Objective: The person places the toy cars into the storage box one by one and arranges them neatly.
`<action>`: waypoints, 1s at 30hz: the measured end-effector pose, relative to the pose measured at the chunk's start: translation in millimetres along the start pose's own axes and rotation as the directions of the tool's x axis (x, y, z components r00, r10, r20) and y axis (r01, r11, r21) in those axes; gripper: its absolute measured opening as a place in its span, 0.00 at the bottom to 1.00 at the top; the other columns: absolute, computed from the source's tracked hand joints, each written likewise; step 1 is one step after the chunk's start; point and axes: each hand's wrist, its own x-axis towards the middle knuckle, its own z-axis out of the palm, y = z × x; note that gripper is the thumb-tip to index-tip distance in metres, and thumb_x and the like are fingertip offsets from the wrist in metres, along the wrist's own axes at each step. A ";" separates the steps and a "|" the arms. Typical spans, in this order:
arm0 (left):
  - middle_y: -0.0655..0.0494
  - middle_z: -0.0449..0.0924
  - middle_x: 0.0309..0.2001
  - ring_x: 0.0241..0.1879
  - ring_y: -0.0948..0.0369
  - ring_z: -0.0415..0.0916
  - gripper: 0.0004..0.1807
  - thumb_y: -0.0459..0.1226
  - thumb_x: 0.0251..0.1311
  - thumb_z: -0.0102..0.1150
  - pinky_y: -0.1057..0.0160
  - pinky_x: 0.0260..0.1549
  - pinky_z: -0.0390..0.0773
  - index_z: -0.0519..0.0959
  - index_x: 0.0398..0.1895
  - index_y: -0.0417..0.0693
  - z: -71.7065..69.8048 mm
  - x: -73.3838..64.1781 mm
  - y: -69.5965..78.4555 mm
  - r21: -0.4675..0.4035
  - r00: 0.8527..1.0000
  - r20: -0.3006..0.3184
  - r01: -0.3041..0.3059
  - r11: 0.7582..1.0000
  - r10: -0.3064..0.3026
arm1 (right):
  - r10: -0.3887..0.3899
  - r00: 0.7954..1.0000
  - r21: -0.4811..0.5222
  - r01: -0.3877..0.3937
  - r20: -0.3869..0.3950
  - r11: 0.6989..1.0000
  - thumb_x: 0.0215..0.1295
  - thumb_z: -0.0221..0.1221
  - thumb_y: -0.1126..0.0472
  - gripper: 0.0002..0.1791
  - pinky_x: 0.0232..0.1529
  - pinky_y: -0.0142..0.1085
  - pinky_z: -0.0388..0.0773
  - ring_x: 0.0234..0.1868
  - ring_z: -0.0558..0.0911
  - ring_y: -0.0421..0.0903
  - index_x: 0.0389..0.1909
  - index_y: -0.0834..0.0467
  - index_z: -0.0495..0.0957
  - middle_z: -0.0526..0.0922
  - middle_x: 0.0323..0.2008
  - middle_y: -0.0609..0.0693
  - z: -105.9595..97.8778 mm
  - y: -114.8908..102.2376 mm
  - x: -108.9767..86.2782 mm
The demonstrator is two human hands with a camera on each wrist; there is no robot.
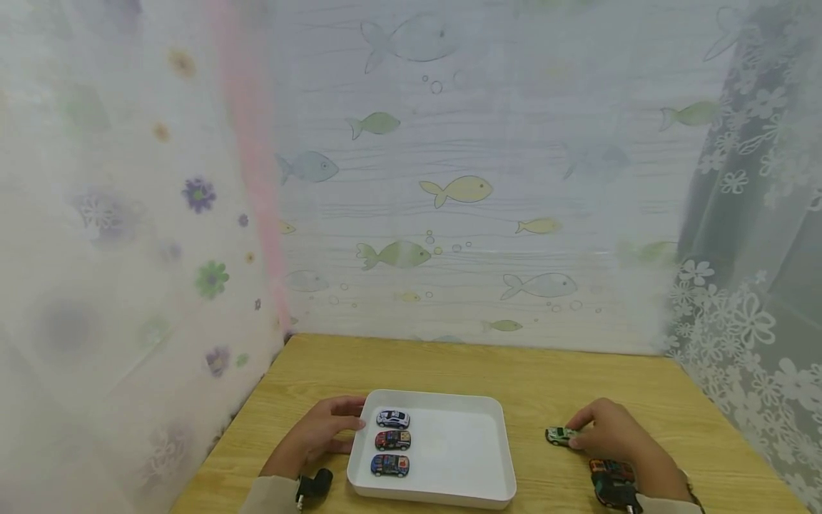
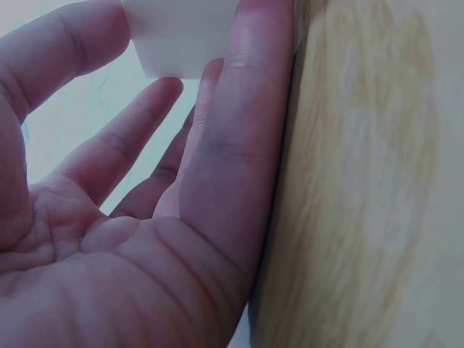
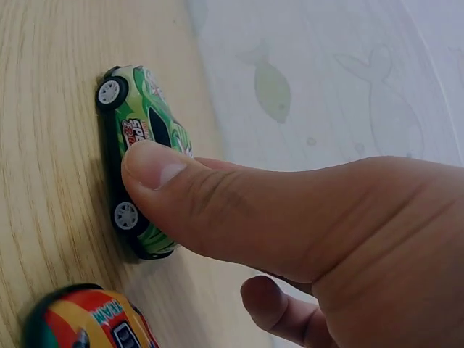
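Note:
My right hand [image 1: 610, 432] pinches a green toy car [image 3: 138, 119] between thumb and fingers, to the right of the tray. The car's wheels are at the wooden tabletop; whether they touch it I cannot tell. A white rectangular tray [image 1: 456, 457] lies in front of me, and my left hand [image 1: 324, 432] holds its left side, one fingertip on the rim. Along the tray's left part stand a white toy car [image 1: 393, 419], a red one [image 1: 392, 440] and a blue one [image 1: 389, 465], in a column. In the left wrist view the hand [image 2: 145, 196] partly covers the tray's corner.
A red and orange toy car [image 3: 94, 319] stands on the table [image 1: 546, 378] near my right wrist, partly hidden by the wrist camera [image 1: 616, 492]. Fish-patterned curtain [image 1: 462, 189] hangs behind the table, with floral sheets at both sides.

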 end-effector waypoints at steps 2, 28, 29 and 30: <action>0.41 0.74 0.68 0.54 0.54 0.82 0.33 0.36 0.66 0.68 0.47 0.47 0.88 0.71 0.73 0.40 0.5 -0.2 0.1 -0.001 1.000 0.001 0.000 1.000 0.000 | -0.007 1.000 0.016 0.007 0.010 1.000 0.53 0.77 0.60 0.11 0.41 0.47 0.86 0.45 0.85 0.52 0.38 0.54 0.91 0.89 0.44 0.51 0.6 -1.2 0.6; 0.41 0.73 0.70 0.55 0.54 0.82 0.34 0.37 0.66 0.68 0.48 0.47 0.88 0.70 0.74 0.40 -2.0 -0.4 -1.6 -0.007 1.000 -0.008 0.018 1.000 -0.018 | -0.086 0.995 -0.200 0.074 -0.052 0.977 0.54 0.77 0.59 0.09 0.50 0.54 0.83 0.44 0.86 0.49 0.35 0.47 0.89 0.89 0.37 0.41 35.8 -47.1 18.3; 0.40 0.73 0.70 0.55 0.54 0.82 0.34 0.37 0.66 0.68 0.48 0.48 0.88 0.70 0.73 0.40 -1.6 0.0 -1.2 -0.009 1.000 -0.006 0.014 1.000 -0.014 | -0.090 0.994 -0.205 0.076 -0.056 0.976 0.54 0.77 0.59 0.09 0.50 0.55 0.83 0.45 0.86 0.50 0.35 0.47 0.89 0.89 0.37 0.41 35.9 -48.4 19.1; 0.40 0.73 0.70 0.55 0.54 0.82 0.34 0.37 0.66 0.68 0.48 0.48 0.88 0.70 0.73 0.40 -1.0 0.4 -0.9 -0.009 1.000 -0.005 0.011 1.000 -0.011 | -0.097 0.993 -0.208 0.082 -0.061 0.975 0.54 0.77 0.59 0.08 0.50 0.55 0.83 0.45 0.86 0.50 0.35 0.47 0.89 0.89 0.37 0.41 35.6 -49.5 19.8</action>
